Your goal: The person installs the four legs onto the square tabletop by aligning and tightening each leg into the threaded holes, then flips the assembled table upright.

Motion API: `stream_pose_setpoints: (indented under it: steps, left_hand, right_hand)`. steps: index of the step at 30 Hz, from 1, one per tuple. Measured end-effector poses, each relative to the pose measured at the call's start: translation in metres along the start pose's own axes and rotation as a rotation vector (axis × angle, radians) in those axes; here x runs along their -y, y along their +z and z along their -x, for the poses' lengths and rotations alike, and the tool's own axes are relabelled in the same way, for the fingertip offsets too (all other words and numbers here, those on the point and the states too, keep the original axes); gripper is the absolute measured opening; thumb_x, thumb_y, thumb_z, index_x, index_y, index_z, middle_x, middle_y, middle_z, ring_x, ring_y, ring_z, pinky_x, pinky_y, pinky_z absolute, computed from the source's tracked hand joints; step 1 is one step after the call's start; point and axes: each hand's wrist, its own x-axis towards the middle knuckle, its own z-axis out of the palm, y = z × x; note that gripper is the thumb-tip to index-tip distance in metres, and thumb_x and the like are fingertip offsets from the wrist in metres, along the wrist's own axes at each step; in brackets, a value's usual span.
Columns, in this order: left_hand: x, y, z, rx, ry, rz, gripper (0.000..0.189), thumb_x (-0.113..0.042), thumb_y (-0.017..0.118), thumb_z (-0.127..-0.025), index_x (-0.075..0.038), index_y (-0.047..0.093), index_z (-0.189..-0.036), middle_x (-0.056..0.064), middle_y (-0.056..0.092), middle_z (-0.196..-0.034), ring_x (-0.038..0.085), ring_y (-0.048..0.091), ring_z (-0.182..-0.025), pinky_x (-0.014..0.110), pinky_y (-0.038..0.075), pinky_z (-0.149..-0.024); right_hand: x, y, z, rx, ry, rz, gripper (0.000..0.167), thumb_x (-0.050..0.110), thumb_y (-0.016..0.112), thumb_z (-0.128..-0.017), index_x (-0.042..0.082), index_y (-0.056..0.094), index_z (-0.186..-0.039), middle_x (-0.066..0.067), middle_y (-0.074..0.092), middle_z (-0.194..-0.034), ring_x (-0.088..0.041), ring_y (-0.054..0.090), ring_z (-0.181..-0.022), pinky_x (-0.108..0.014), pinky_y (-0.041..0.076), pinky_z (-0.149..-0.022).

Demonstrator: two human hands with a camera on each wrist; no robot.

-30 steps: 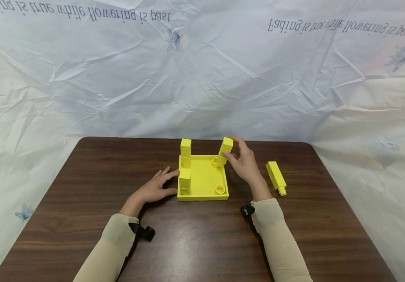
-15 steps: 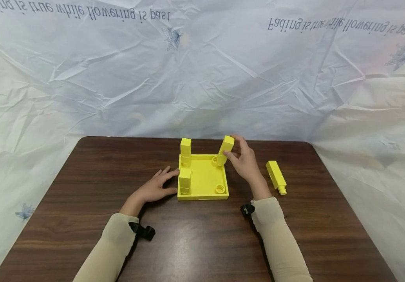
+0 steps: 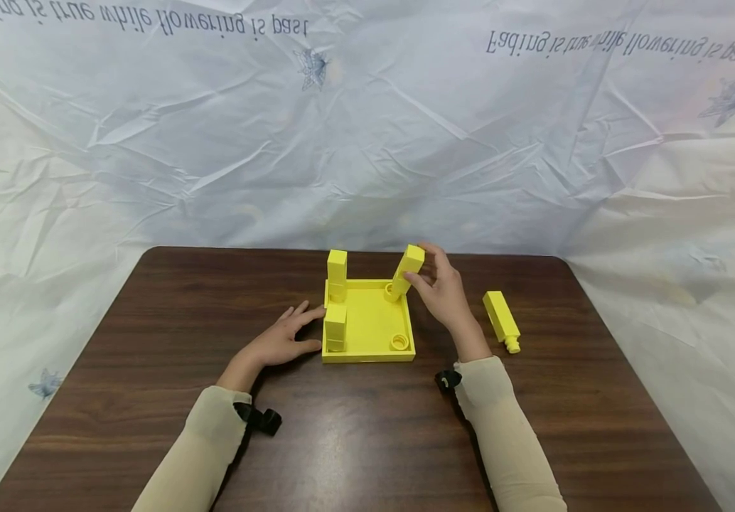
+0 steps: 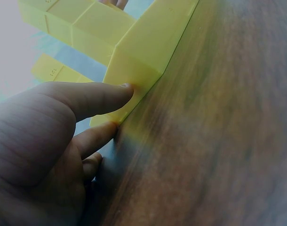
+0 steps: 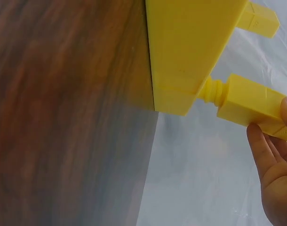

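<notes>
A shallow yellow square tray (image 3: pixel 369 358) with raised edges lies on the table. Two square yellow posts, a far one (image 3: pixel 337 269) and a near one (image 3: pixel 335 326), stand upright in its left corners. My right hand (image 3: pixel 446 293) pinches a third post (image 3: pixel 409 264) between thumb and fingers. That post leans to the right over the far right corner, its threaded end (image 5: pixel 213 91) right at the socket. In the near right corner a round threaded socket (image 3: pixel 399 343) shows. My left hand (image 3: pixel 283 340), fingers spread, touches the tray's left side with thumb and fingertips.
Another yellow post (image 3: pixel 500 318) with a threaded end lies on the dark wooden table (image 3: pixel 342 455), right of the right hand. A pale printed sheet (image 3: pixel 367 142) hangs behind the table and at its sides.
The lower end of the held post has shifted slightly left, over the far right socket. The left hand and the tray stay in place.
</notes>
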Motion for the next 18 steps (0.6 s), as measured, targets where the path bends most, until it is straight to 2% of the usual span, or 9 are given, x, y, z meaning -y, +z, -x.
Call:
stream_pose_setpoints:
  steps: [18]
  left_hand:
    - [-0.0001, -0.0003, -0.0008, -0.002, -0.005, -0.002, 0.072, -0.027, 0.069, -0.106, -0.017, 0.033, -0.168, 0.020, 0.009, -0.176, 0.049, -0.008, -0.159, 0.074, 0.011, -0.122]
  right_hand:
    - [-0.0013, 0.0005, -0.0011, 0.035, 0.019, -0.055, 0.060, 0.009, 0.069, -0.104, -0.002, 0.037, -0.153, -0.023, 0.056, -0.143, -0.038, 0.061, -0.133, -0.050, 0.053, -0.107]
